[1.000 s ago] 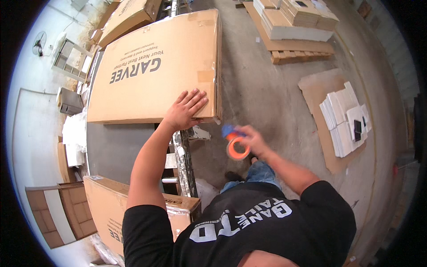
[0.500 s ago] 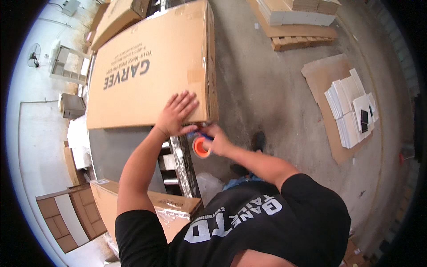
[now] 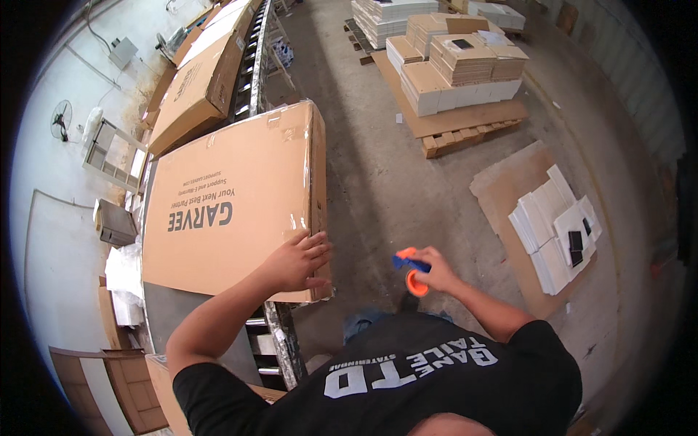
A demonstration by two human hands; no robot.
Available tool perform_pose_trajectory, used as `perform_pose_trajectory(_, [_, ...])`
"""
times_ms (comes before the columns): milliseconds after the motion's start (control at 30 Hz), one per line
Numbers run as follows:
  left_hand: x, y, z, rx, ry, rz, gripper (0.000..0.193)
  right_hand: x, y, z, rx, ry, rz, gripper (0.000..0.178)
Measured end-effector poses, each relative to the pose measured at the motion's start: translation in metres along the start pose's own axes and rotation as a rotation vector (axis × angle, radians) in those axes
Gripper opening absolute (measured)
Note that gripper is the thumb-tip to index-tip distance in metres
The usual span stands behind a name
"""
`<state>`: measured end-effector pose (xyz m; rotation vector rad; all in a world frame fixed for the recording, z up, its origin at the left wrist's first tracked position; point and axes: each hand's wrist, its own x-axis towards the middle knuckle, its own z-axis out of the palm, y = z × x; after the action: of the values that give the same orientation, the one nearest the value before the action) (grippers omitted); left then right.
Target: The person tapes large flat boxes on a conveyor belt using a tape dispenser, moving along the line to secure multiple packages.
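Note:
A large brown cardboard box (image 3: pixel 211 225) with dark print lies flat on the roller conveyor, clear tape shining along its right edge. My left hand (image 3: pixel 297 261) rests at the box's near right corner, its fingers stretched out over the edge and holding nothing. Out to the right, over the floor and apart from the box, my right hand (image 3: pixel 434 272) grips a blue and orange tape dispenser (image 3: pixel 412 261). The orange roll side hangs below my fingers, and part of the handle is hidden by them.
The roller conveyor (image 3: pixel 280 341) runs away along the left with another brown box (image 3: pixel 193 94) farther up. A wooden pallet (image 3: pixel 472 136) of stacked cartons stands far right. Nearer, white flat pieces (image 3: pixel 556 225) lie on a cardboard sheet. A wall fan (image 3: pixel 61 120) is at left.
My right hand has pulled away from the box's near corner to the right with the tape dispenser. My left hand stays by the corner. The view has shifted, showing more of the far conveyor.

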<state>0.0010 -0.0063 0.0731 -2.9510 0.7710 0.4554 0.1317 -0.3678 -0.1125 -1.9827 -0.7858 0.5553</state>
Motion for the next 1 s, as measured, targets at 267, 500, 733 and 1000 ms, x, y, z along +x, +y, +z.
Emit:
perform_pose_trajectory(267, [0.118,-0.130,0.019,0.193,-0.264,-0.096,0.077,0.104,0.038,-0.028,0.229,0.278,0.022,0.049])
perform_pose_trajectory(500, [0.197,-0.306,-0.004,0.157,0.062,-0.385,0.087,0.176,0.058,-0.063,0.314,0.305,0.177,0.049])
perform_pose_trajectory(733, [0.224,-0.405,-0.035,-0.576,0.074,-0.784,0.060,0.294,0.066,-0.124,0.154,0.463,0.222,0.043])
perform_pose_trajectory(1000, [0.221,-0.386,-0.020,-0.637,0.396,-0.757,0.033,0.444,0.115,-0.124,0.451,0.334,0.228,0.045])
